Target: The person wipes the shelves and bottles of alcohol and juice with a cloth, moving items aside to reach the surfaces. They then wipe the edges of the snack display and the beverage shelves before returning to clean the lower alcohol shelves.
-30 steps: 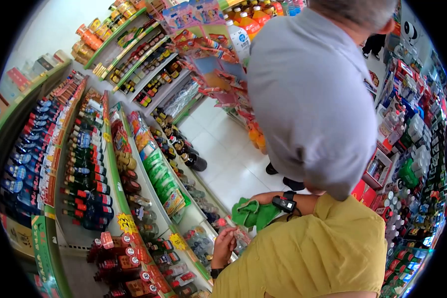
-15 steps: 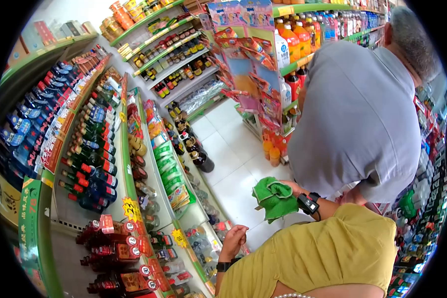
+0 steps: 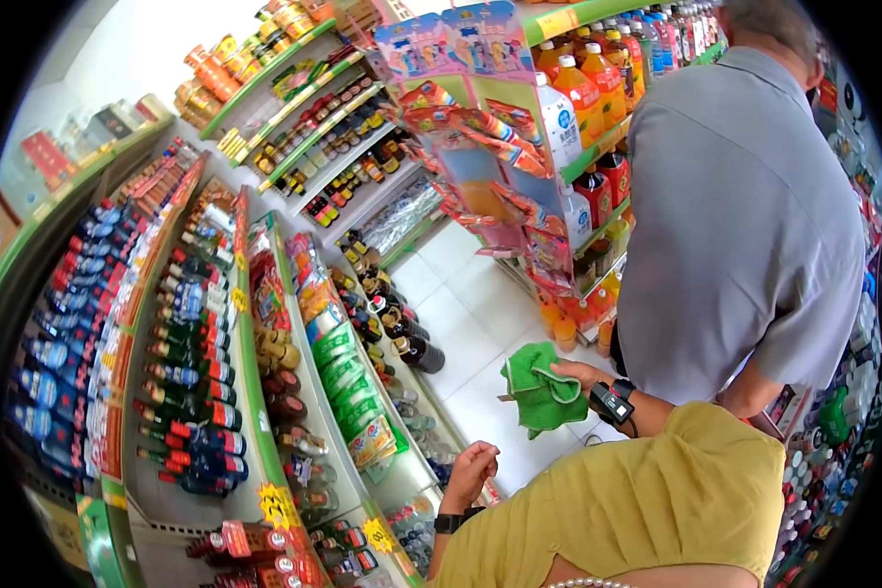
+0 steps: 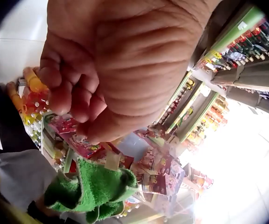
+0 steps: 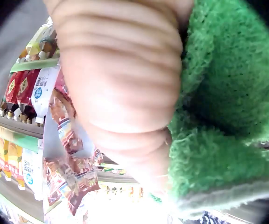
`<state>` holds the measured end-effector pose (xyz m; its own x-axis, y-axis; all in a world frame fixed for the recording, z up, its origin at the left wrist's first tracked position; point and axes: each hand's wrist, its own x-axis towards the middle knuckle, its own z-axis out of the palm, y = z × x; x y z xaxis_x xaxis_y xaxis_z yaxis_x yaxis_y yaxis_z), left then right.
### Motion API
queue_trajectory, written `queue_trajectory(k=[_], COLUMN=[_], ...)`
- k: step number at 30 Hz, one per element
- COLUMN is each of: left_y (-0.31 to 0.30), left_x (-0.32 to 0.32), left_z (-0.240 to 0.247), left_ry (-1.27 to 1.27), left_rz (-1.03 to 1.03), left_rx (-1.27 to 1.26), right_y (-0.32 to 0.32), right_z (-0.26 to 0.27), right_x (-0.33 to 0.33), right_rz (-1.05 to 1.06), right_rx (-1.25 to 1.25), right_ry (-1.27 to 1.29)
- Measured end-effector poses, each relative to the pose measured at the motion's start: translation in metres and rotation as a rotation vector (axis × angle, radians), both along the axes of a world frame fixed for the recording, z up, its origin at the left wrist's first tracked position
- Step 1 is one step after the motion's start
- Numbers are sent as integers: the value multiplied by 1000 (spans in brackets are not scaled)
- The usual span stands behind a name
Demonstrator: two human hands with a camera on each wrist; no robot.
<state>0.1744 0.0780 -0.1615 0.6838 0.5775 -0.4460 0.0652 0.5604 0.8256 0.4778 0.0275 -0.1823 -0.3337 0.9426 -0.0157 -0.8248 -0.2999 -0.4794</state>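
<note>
A folded green terry cloth (image 3: pixel 539 400) hangs from my right hand (image 3: pixel 580 373), out in front of me over the tiled floor. In the right wrist view the thumb side of that hand lies against the fuzzy cloth (image 5: pixel 232 93); the other fingers are hidden. My left hand (image 3: pixel 472 472) is raised beside the lower shelf of bottles. Its fingers curl loosely and hold nothing, as the left wrist view shows with the palm and fingers (image 4: pixel 80 95) near the lens. Beyond it the cloth (image 4: pixel 99 184) appears low in that view.
Shelves of bottles (image 3: pixel 191 392) run along my left, with green packets (image 3: pixel 348 367) lower down. Dark bottles (image 3: pixel 418 353) stand at the floor's edge. A rack of snack bags (image 3: pixel 500 147) and drink shelves are ahead. A person in a grey shirt (image 3: pixel 745 225) stands close on my right.
The person in grey, bent over before, now stands more upright and farther to the right. My right hand has brought the cloth out into fuller view. My left hand stays raised and loosely curled.
</note>
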Motion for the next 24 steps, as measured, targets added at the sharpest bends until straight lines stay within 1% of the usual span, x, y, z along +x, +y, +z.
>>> queue_trajectory(k=[2,3,5,8,9,12,13,14,16,18,19,20,22,23,24], left_y=[17,24,42,75,90,140,158,178,214,240,255,269,286,294,300], left_x=[20,31,52,77,85,111,121,130,149,169,177,183,197,202,207], left_z=[-1,4,3,-5,-8,-15,-12,-14,-2,20,23,26,46,57,61], left_ry=[-26,-25,-13,13,10,28,3,-11,-32,-11,-30,-46,-57,-47,-69], left_rz=[-55,-79,-130,-200,-251,-333,-349,-363,-386,-390,-430,-469,-526,-576,-587], left_rx=[-24,-41,-79,-107,-112,-78,-59,5,63,91,98,106,171,222,235], right_y=[1,4,8,18,22,32,43,47,54,65,73,77,84,86,86], right_z=[14,15,11,6,9,22,20,21,39,75,84,88,101,99,96], right_x=[16,24,38,56,60,73,78,84,90,93,94,97,99,103,105], right_rz=[-89,-124,-198,-325,-385,-427,-493,-513,-616,-756,-873,-944,-1112,-1156,-1209], right_rx=[6,-22,-80,-134,-157,-163,-133,-180,-200,-222,-211,-265,-275,-276,-296], right_ry=[-68,-63,-48,-106,-122,-76,-99,-134,-115,-177,-168,-147,-136,-74,-83])
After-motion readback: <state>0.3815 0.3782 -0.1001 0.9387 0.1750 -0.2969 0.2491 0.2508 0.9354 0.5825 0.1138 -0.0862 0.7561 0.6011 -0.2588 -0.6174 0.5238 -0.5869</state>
